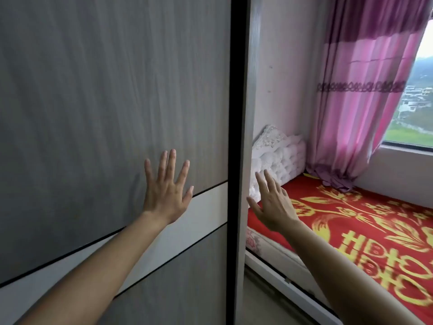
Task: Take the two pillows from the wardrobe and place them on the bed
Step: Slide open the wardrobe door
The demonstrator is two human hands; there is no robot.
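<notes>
Opening step, I judge. My left hand (pixel 166 191) lies flat, fingers spread, on the closed wardrobe door (pixel 105 102); right hand (pixel 274 202) hangs released near its edge. Pillows unseen, presumably inside. Bed (pixel 351 219) waits right. Next: slide the door aside.

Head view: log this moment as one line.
stage: wardrobe door shut | left hand flat on door, open | right hand open, empty, near door edge | pillows: unseen | bed: red cover
</notes>
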